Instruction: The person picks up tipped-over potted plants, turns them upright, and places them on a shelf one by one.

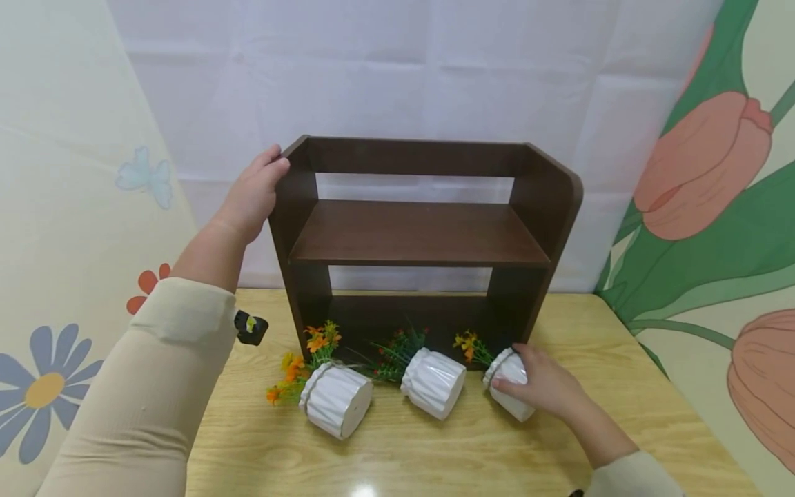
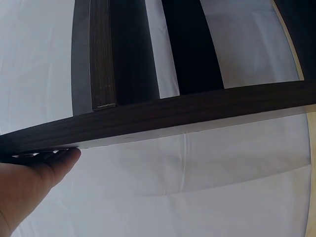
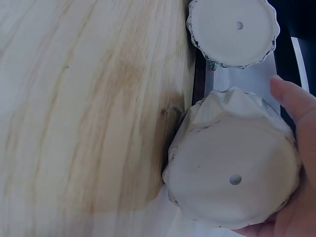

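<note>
A dark brown two-tier shelf (image 1: 422, 235) stands upright on the wooden table. Against the outer face of its left side panel, near the top, rests my left hand (image 1: 251, 197); the left wrist view shows fingers (image 2: 64, 163) lying along that panel. Three white fluted flowerpots with artificial flowers lie tipped over before the shelf. My right hand (image 1: 546, 383) grips the right flowerpot (image 1: 512, 407), which has yellow-orange flowers (image 1: 470, 346). In the right wrist view its base (image 3: 232, 173) with a small hole faces the camera; some fingers are hidden behind the pot.
The middle flowerpot (image 1: 433, 383) has small red flowers, and the left flowerpot (image 1: 335, 400) has orange ones (image 1: 317, 342). Behind the shelf hangs a white cloth (image 1: 385, 76). Flower-patterned panels (image 1: 702, 207) flank the wooden table (image 1: 422, 455).
</note>
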`<state>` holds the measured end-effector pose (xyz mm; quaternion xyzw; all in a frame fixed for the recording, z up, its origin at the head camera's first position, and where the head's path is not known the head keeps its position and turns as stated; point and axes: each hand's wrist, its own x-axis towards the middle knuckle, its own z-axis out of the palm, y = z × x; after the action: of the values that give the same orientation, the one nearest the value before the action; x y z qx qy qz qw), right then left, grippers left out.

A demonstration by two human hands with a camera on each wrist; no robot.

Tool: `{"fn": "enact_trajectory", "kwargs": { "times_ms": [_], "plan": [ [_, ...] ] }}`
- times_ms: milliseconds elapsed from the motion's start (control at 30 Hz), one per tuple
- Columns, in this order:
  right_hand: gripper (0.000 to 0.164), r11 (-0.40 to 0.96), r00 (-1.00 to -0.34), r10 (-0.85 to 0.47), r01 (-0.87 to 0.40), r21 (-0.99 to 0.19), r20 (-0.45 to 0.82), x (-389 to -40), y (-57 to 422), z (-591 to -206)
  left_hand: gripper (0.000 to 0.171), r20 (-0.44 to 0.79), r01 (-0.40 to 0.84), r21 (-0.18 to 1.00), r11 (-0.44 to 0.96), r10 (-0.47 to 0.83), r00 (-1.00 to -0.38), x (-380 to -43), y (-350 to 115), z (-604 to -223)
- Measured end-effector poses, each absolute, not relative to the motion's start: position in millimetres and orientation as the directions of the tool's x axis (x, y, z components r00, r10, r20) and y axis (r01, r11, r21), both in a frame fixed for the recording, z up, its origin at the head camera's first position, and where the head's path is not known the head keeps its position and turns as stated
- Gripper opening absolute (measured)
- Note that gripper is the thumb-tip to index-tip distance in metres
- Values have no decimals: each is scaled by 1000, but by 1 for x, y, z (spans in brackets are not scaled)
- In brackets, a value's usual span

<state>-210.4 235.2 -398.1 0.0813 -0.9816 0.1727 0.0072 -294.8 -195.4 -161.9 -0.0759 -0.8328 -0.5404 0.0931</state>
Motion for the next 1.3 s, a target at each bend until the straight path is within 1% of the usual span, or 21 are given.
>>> {"fn": "enact_trajectory", "kwargs": {
  "times_ms": [233,433,700,900,1167,1300],
  "plan": [
    [98,943,-988,-150,-150,-297,21,-211,233,-397,65,245,230,885,404,13,-969,-293,-195,-163],
    [102,944,-989,-148,-137,-301,-13,-213,231,-397,65,255,235,886,399,4,-967,-292,-197,-164],
    [100,933,-988,-152,-153,-324,26,-215,229,-403,65,250,229,900,372,-8,-968,-292,-199,-165],
    [98,924,-983,-166,-183,-337,78,-215,229,-408,65,247,224,904,365,-16,-969,-290,-199,-166],
    [98,914,-984,-146,-173,-368,100,-212,230,-411,64,256,234,901,364,-12,-966,-293,-193,-165],
    [97,914,-982,-141,-176,-365,122,-212,230,-411,63,255,233,899,371,-11,-967,-294,-192,-166]
  ]
}}
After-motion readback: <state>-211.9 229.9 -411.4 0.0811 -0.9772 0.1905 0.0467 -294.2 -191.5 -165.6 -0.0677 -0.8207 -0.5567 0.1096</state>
